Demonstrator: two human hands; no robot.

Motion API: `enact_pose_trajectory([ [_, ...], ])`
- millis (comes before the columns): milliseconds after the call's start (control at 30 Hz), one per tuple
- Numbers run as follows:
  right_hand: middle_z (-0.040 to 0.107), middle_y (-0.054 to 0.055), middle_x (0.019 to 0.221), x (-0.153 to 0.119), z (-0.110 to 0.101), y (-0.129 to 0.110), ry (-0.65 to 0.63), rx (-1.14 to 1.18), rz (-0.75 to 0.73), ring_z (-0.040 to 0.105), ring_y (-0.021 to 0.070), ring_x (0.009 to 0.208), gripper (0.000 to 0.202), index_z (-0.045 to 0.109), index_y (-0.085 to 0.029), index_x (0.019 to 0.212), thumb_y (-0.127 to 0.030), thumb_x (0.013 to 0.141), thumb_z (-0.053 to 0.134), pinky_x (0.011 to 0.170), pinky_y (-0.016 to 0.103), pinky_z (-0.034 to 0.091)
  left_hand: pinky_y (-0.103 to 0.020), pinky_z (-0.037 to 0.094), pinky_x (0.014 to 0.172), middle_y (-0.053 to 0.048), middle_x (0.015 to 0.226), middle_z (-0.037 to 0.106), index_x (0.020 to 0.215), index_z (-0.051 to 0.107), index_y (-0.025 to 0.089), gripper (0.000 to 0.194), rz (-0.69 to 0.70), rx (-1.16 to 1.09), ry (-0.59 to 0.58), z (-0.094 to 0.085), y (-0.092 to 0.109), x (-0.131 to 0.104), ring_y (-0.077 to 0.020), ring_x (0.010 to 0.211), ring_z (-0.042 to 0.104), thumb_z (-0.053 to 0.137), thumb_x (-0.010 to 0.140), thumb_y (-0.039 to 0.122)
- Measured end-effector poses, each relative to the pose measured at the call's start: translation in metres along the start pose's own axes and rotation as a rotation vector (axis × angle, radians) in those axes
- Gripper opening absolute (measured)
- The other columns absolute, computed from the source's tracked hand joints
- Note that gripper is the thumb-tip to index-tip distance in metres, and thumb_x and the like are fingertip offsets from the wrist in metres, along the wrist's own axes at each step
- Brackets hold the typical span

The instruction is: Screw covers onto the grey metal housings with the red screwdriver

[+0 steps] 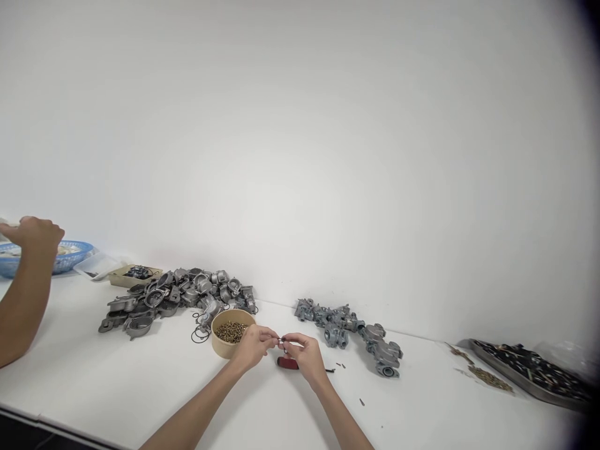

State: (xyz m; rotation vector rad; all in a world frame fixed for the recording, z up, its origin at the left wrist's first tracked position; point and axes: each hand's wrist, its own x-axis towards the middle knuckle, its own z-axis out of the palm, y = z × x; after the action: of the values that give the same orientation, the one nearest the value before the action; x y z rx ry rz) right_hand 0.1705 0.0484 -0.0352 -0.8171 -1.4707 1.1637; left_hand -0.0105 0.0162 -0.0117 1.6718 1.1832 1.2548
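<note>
My left hand is closed in a pinch beside the round tan tub, which holds many small brass-coloured screws. My right hand pinches too, its fingertips meeting those of the left. Between them is a small dark part, too little to make out its kind. Just below, a red-handled screwdriver lies on the white table, its shaft partly behind my right hand.
Grey metal bowl-shaped castings are heaped at left, with black rubber rings near the tub. Carburettor-like bodies lie right. Far right is a metal tray of dark parts. Another person's arm reaches near a blue basket.
</note>
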Motion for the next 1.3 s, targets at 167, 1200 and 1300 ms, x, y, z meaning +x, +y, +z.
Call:
enact_pose_trajectory([
  [167,0.077,0.012,0.078,-0.001,-0.001,-0.001,-0.012,-0.018,0.036,0.074,0.0307,0.078,0.046,0.076,-0.013,0.084,-0.051,0.061,0.084,0.067,0.038,0.06,-0.028,0.053,0.058,-0.01,0.077,0.076,0.088,0.074,0.014,0.028,-0.03,-0.051,0.005,0.001,-0.002,0.002,-0.0255,0.08,0.072,0.066,0.073,0.037],
  [1200,0.07,0.004,0.07,-0.005,0.002,-0.01,0.052,0.062,-0.037,0.061,0.0159,0.061,0.038,0.069,-0.015,0.081,-0.045,0.063,0.085,0.053,0.024,0.045,-0.035,0.054,0.079,-0.016,0.098,0.075,0.093,0.07,0.011,0.051,-0.324,-0.531,-0.079,0.003,0.006,-0.006,-0.0304,0.096,0.071,0.088,0.057,0.043],
  [1300,0.07,0.005,0.07,-0.004,0.003,-0.008,0.054,0.033,-0.059,0.061,0.0169,0.062,0.037,0.071,-0.015,0.079,-0.046,0.064,0.084,0.053,0.025,0.043,-0.034,0.052,0.082,-0.015,0.1,0.074,0.093,0.069,0.012,0.049,-0.328,-0.581,-0.092,0.004,0.005,-0.007,-0.0294,0.099,0.07,0.088,0.058,0.041],
])
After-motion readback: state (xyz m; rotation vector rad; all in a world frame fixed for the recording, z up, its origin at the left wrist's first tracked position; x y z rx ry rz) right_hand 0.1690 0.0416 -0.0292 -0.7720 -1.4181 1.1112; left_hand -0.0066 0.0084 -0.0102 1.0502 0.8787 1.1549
